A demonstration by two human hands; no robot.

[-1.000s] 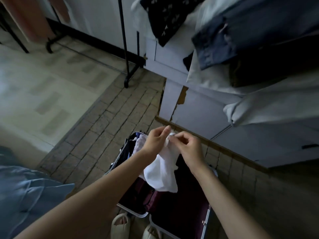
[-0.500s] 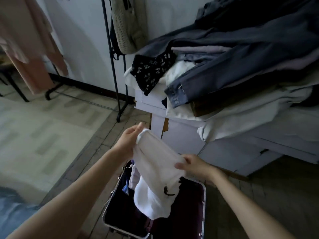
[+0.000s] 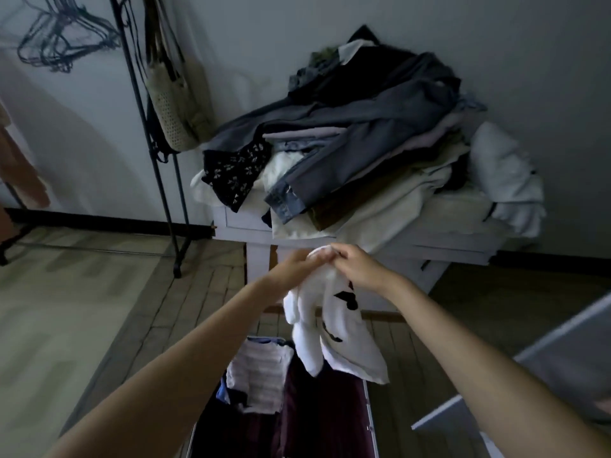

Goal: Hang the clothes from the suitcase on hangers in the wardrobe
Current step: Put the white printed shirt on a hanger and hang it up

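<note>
A white garment with black marks [image 3: 344, 328] hangs from both my hands above the open suitcase [image 3: 317, 421]. My left hand [image 3: 296, 264] and my right hand [image 3: 358, 266] meet at its top edge, each pinching the cloth. The suitcase has a dark red lining and holds a striped folded piece [image 3: 259, 375] and darker clothes. Several wire hangers [image 3: 62, 41] hang at the top left on a black clothes rack [image 3: 158, 166].
A white low cabinet [image 3: 370, 236] straight ahead carries a big heap of clothes [image 3: 360, 153]. A woven bag [image 3: 175, 104] hangs from the rack. A pink garment [image 3: 20, 170] hangs at the far left. A grey panel [image 3: 545, 375] juts in at the right.
My view has tilted upward, bringing the hangers and wall into sight. My hands came back together at the garment's top edge and lifted it higher over the suitcase.
</note>
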